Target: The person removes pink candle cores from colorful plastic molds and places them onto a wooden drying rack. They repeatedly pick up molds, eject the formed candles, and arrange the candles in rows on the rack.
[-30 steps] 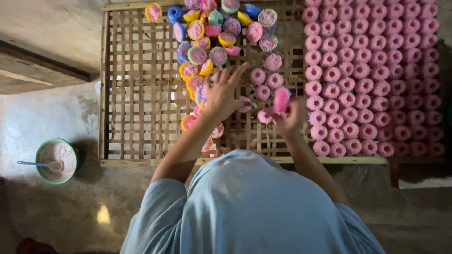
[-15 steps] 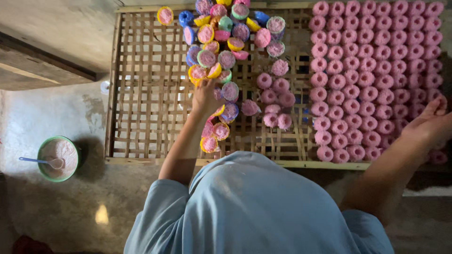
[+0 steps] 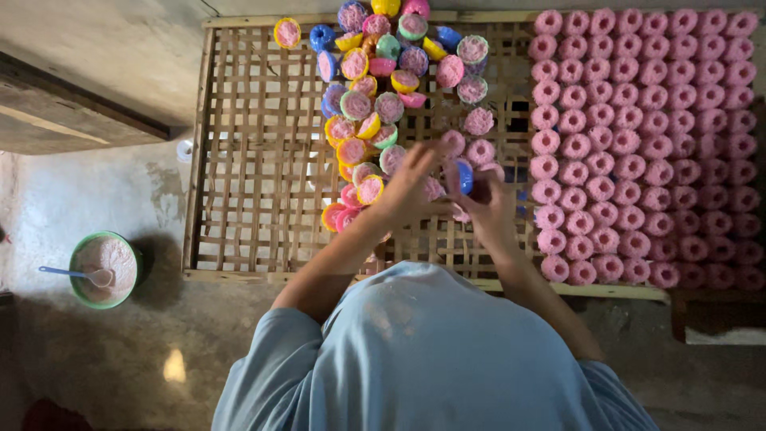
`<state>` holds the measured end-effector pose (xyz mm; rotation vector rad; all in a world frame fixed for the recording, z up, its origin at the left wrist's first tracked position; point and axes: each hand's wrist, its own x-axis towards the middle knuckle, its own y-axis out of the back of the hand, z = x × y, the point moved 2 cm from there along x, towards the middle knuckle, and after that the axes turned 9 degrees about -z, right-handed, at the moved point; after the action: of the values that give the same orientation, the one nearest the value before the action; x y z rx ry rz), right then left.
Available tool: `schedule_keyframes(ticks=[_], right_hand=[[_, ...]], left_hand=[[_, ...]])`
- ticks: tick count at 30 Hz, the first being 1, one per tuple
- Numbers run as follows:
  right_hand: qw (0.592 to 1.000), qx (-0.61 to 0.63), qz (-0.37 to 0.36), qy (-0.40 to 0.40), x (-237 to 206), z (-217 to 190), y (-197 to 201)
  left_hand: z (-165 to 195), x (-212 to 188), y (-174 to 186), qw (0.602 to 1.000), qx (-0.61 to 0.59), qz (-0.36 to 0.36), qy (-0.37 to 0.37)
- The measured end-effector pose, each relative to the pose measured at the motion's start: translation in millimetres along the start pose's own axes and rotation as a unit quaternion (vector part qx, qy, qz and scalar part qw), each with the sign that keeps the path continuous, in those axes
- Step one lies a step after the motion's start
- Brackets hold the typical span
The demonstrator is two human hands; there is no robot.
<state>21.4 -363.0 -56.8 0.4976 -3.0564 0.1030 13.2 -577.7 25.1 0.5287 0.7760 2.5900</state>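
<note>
Head view, looking straight down: I see my left hand point(image 3: 411, 187) and right hand point(image 3: 488, 203) brought together over the middle of the woven bamboo rack point(image 3: 255, 160). The right hand has its fingers closed around a small blue cup mould point(image 3: 465, 177), whose rim shows between the two hands; the left hand's fingers are bent and meet the mould from the left, though I cannot tell how firmly they grip it. Just left of the hands, and reaching to the far edge of the rack, lies a heap of coloured cup moulds point(image 3: 383, 88), several with pink filling. A few loose pink cakes point(image 3: 479, 121) sit just beyond the hands. To the right, rows of pink cakes point(image 3: 646, 136) cover the rack closely. On the floor at near left stands a green bowl point(image 3: 102, 270) of pale batter with a blue spoon point(image 3: 68, 274).
</note>
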Motion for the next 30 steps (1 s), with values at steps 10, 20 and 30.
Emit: schedule_keyframes(ticks=[10,20,30], right_hand=[[0.951,-0.268,0.118,0.099,14,0,54],[0.906,0.166,0.358,0.154,-59,-76,279],[0.992,0.009,-0.079,-0.100,28,11,-16]], left_hand=[[-124,0,-32,0.909,0.348,-0.100,0.208],[-112,-9,-15,0.951,0.245,-0.035,0.183],[-109,-17,-6,0.966,0.165,0.029,0.196]])
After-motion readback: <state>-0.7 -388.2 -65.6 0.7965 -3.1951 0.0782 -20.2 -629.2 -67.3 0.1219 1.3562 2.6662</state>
